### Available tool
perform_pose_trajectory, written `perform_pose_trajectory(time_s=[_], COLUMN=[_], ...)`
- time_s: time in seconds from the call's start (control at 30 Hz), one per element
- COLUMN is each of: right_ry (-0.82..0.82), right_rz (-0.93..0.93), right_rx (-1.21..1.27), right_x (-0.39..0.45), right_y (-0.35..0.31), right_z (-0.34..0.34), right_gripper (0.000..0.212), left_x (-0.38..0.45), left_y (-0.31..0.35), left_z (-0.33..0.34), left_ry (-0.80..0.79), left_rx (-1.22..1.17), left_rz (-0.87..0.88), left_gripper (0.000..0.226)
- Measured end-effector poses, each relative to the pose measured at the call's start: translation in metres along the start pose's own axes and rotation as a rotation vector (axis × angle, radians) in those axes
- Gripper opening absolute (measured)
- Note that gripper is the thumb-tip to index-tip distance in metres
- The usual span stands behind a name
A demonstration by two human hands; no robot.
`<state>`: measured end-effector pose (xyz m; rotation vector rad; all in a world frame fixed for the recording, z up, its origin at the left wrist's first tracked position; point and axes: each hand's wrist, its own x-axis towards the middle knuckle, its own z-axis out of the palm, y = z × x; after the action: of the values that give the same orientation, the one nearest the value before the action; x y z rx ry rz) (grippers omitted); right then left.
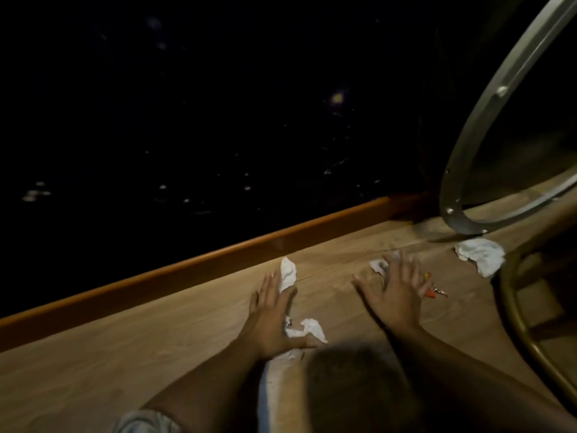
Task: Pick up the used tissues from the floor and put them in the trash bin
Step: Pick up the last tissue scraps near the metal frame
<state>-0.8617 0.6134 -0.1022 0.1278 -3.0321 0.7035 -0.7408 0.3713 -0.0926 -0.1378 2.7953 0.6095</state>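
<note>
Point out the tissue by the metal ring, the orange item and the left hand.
Tissue [480, 255]: head view, crumpled middle.
Orange item [432, 293]: head view, part showing past the fingers.
Left hand [274, 314]: head view, back of hand.

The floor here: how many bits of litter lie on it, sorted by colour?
White crumpled tissues: 4
Orange scrap, partly behind the right hand: 1
Total: 5
</note>
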Motion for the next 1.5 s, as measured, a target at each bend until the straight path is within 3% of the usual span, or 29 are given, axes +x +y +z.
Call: perform_pose_trajectory(time_s=[0.1, 0.17, 0.33, 0.47, 0.6, 0.63, 0.7, 0.77, 0.9, 1.0, 1.1, 1.2, 1.3, 1.37, 1.43, 1.5], right_ry=[-0.072, -0.107, 0.039, 0.115, 0.089, 0.079, 0.033, -0.022, -0.025, -0.021, 0.103, 0.242, 0.159, 0.072, 0.073, 0.094], right_rz=[-0.053, -0.109, -0.318, -0.77, -0.817, -0.795, -0.526, -0.197, 0.136, 0.189, 0.205, 0.321, 0.418, 0.387, 0.263, 0.096], right_rx=[-0.105, -0.121, -0.027, -0.188, -0.209, -0.202, 0.026, 0.308, 0.62, 0.638, 0.523, 0.392, 0.187, 0.009, -0.088, -0.109], right_x=[0.007, 0.007, 0.007, 0.003, 0.005, 0.007, 0.007, 0.007, 0.015, 0.021, 0.026, 0.035, 0.039, 0.032, 0.022, 0.014], right_y=[0.024, 0.034, 0.042, 0.052, 0.049, 0.047, 0.032, 0.019, 0.004, 0.006, 0.02, 0.044, 0.069, 0.083, 0.093, 0.097], right_z=[0.006, 0.016, 0.033, 0.034, 0.034, 0.034, 0.021, 0.012, -0.006, -0.02, -0.03, -0.032, -0.035, -0.03, -0.02, -0.011], right_gripper=[0.1, 0.101, 0.056, 0.036, 0.033, 0.031, 0.021, 0.029, 0.031, 0.028, 0.028, 0.046, 0.064, 0.066, 0.049, 0.03], left_x=[0.003, 0.005, 0.011, 0.019, 0.03, 0.033, 0.039, 0.044, 0.054, 0.057, 0.057, 0.057, 0.058, 0.056, 0.055, 0.057], left_y=[-0.007, -0.007, 0.012, 0.023, 0.036, 0.042, 0.053, 0.062, 0.077, 0.083, 0.089, 0.094, 0.101, 0.108, 0.114, 0.114], left_z=[0.023, 0.031, 0.04, 0.045, 0.039, 0.034, 0.025, 0.017, 0.005, 0.005, 0.009, 0.016, 0.02, 0.019, 0.016, 0.019], left_ry=[0.105, 0.193, 0.415, 0.449, 0.485, 0.502, 0.567, 0.637, 0.67, 0.631, 0.578, 0.55, 0.539, 0.578, 0.594, 0.515], left_rx=[-0.007, -0.055, -0.332, -0.369, -0.461, -0.531, -0.644, -0.773, -0.886, -0.912, -0.968, -1.017, -1.085, -1.062, -0.971, -0.786], left_rz=[0.002, 0.026, -0.064, -0.124, -0.147, -0.172, -0.215, -0.253, -0.367, -0.442, -0.479, -0.481, -0.483, -0.461, -0.332, -0.146], left_gripper=[0.113, 0.099, 0.05, 0.033, 0.025, 0.024, 0.027, 0.031, 0.048, 0.057, 0.059, 0.062, 0.07, 0.057, 0.028, 0.018])
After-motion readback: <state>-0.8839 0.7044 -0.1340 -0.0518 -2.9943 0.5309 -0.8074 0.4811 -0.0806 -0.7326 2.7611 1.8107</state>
